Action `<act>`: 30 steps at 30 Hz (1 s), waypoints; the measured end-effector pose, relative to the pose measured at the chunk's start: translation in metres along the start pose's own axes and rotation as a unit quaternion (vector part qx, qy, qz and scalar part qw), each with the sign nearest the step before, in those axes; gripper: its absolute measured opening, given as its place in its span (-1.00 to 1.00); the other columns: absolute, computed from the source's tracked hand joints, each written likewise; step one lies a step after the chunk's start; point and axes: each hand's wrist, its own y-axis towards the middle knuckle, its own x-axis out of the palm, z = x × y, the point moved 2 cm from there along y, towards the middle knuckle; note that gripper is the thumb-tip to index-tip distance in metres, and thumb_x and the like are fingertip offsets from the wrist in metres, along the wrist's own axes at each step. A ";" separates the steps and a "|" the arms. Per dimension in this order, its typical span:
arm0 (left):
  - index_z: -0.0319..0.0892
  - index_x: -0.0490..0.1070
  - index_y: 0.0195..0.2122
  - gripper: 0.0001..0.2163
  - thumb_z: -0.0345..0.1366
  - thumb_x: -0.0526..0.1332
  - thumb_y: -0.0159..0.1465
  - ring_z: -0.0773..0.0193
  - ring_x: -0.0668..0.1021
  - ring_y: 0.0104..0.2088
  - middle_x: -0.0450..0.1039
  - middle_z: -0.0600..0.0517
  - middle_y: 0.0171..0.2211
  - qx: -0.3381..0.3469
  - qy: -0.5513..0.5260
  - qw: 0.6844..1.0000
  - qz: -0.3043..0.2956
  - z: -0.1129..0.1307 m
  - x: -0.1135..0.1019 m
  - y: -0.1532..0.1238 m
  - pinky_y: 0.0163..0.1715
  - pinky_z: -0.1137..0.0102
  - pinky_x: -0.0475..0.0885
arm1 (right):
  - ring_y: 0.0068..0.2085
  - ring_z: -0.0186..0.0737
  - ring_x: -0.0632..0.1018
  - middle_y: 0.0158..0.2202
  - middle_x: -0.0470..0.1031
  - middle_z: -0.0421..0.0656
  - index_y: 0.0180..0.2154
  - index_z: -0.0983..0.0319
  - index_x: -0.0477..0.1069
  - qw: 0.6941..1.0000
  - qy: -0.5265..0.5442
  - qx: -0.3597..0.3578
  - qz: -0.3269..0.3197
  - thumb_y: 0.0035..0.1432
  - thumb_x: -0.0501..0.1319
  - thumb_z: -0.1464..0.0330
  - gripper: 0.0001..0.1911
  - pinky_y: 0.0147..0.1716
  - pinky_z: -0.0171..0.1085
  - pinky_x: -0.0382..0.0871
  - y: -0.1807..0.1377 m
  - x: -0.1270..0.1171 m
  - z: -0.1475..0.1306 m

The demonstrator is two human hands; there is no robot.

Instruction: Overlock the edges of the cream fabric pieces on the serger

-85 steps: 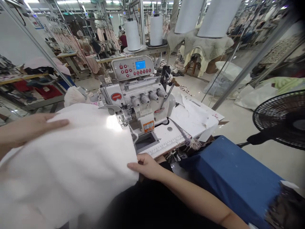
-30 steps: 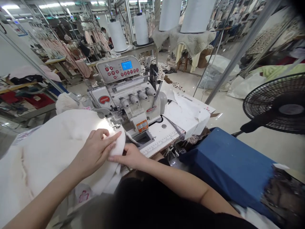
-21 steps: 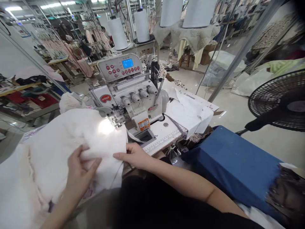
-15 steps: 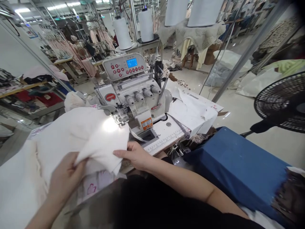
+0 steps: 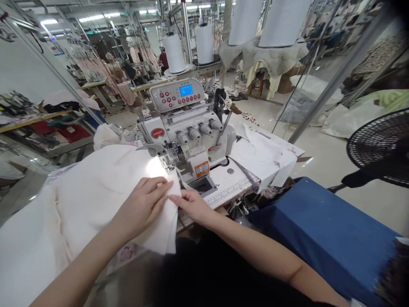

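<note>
A large piece of white fabric (image 5: 92,183) covers the left of the sewing table and runs up to the presser foot of an overlock machine (image 5: 194,136). My left hand (image 5: 143,202) is on top of this fabric close to the needle, its fingers drawn together on the cloth by the edge. Thumb and fingers of my right hand (image 5: 191,204) pinch the fabric's right edge, just in front of the foot. A free corner of the cloth hangs below both hands. The machine's lamp lights the fabric beside the foot.
White thread cones (image 5: 204,44) stand behind the machine. More white cloth (image 5: 262,153) lies on the table's right side. To the right are a blue covered box (image 5: 322,226) and a black fan (image 5: 380,149). Other workstations with hanging garments fill the background.
My left hand has moved right and forward along the fabric, from a bunched fold to the edge near the foot. My right hand keeps its pinch. The camera view has shifted slightly.
</note>
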 end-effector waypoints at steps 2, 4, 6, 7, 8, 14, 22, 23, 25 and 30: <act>-0.12 0.27 0.10 -0.65 -0.33 0.00 0.29 0.14 0.33 -0.14 0.30 -0.10 -0.08 -0.010 0.019 1.000 -0.006 -0.002 0.005 0.005 -0.17 0.26 0.31 | -0.48 -0.41 0.25 -0.56 0.24 -0.27 -0.51 0.34 0.36 0.999 -0.041 -0.027 0.009 0.02 0.21 0.12 -0.62 -0.43 -0.36 0.14 0.005 -0.006 -0.006; -0.12 0.27 0.11 -0.64 -0.31 -0.01 0.30 0.17 0.32 -0.20 0.29 -0.10 -0.12 -0.020 0.028 0.999 -0.009 -0.005 0.006 0.007 -0.21 0.26 0.30 | -0.47 -0.40 0.26 -0.55 0.24 -0.26 -0.48 0.34 0.37 0.997 -0.057 -0.046 0.011 0.03 0.19 0.12 -0.63 -0.43 -0.36 0.16 0.008 -0.008 -0.008; -0.12 0.25 0.12 -0.63 -0.30 -0.02 0.30 0.18 0.30 -0.24 0.28 -0.10 -0.15 -0.028 0.033 0.999 -0.010 -0.007 0.006 0.009 -0.23 0.25 0.30 | -0.44 -0.38 0.28 -0.51 0.28 -0.24 -0.41 0.34 0.40 0.995 -0.071 -0.062 0.010 0.02 0.21 0.13 -0.65 -0.42 -0.36 0.18 0.009 -0.005 -0.007; -0.13 0.25 0.13 -0.63 -0.29 -0.03 0.30 0.18 0.30 -0.26 0.27 -0.11 -0.17 -0.032 0.035 0.999 -0.010 -0.008 0.006 0.010 -0.23 0.24 0.30 | -0.43 -0.36 0.29 -0.49 0.31 -0.24 -0.37 0.33 0.41 0.994 -0.086 -0.067 0.011 0.00 0.22 0.15 -0.66 -0.41 -0.36 0.19 0.008 -0.003 -0.004; -0.13 0.24 0.14 -0.62 -0.29 -0.03 0.30 0.18 0.29 -0.26 0.27 -0.11 -0.17 -0.034 0.037 0.999 -0.010 -0.008 0.006 0.011 -0.23 0.23 0.30 | -0.42 -0.36 0.29 -0.49 0.32 -0.24 -0.36 0.32 0.42 0.992 -0.107 -0.066 0.012 -0.02 0.25 0.16 -0.67 -0.41 -0.36 0.20 0.006 0.000 -0.001; -0.12 0.29 0.06 -0.66 -0.37 0.02 0.27 0.14 0.33 -0.15 0.26 -0.10 -0.15 -0.009 -0.010 0.999 0.052 -0.002 0.006 -0.006 -0.18 0.22 0.32 | -0.48 -0.38 0.26 -0.52 0.27 -0.26 -0.36 0.31 0.41 0.989 -0.146 -0.038 0.001 -0.02 0.24 0.21 -0.72 -0.44 -0.37 0.19 -0.014 0.009 0.014; -0.16 0.24 -0.01 -0.61 -0.36 0.23 0.12 0.11 0.40 -0.15 0.34 -0.11 -0.17 0.006 -0.031 0.987 0.159 0.024 0.029 -0.074 -0.14 0.20 0.33 | -0.37 -0.36 0.39 -0.37 0.39 -0.19 -0.33 0.27 0.35 0.962 -0.210 -0.140 -0.104 0.05 0.04 0.49 -0.85 -0.32 -0.38 0.28 -0.043 0.010 -0.004; -0.17 0.25 -0.02 -0.62 -0.39 0.23 0.12 0.12 0.40 -0.15 0.34 -0.11 -0.17 -0.004 -0.032 0.986 0.166 0.026 0.031 -0.076 -0.15 0.20 0.33 | -0.33 -0.34 0.42 -0.34 0.41 -0.18 -0.30 0.26 0.35 0.954 -0.228 -0.163 -0.109 0.03 0.00 0.54 -0.78 -0.28 -0.37 0.29 -0.044 0.011 -0.004; -0.17 0.27 -0.05 -0.66 -0.45 0.21 0.13 0.15 0.41 -0.16 0.35 -0.09 -0.19 -0.017 -0.041 0.983 0.177 0.028 0.033 -0.076 -0.16 0.22 0.34 | -0.27 -0.33 0.44 -0.29 0.42 -0.15 -0.24 0.26 0.33 0.934 -0.268 -0.207 -0.111 -0.04 -0.05 0.61 -0.66 -0.23 -0.36 0.31 -0.047 0.012 -0.004; -0.15 0.33 -0.13 -0.73 -0.54 0.13 0.17 0.23 0.44 -0.23 0.41 -0.04 -0.28 -0.012 -0.061 0.980 0.190 0.032 0.026 -0.069 -0.22 0.28 0.36 | -0.30 -0.32 0.43 -0.28 0.42 -0.12 -0.17 0.26 0.25 0.883 -0.367 -0.278 -0.090 -0.01 -0.02 0.59 -0.67 -0.29 -0.37 0.33 -0.053 0.013 -0.003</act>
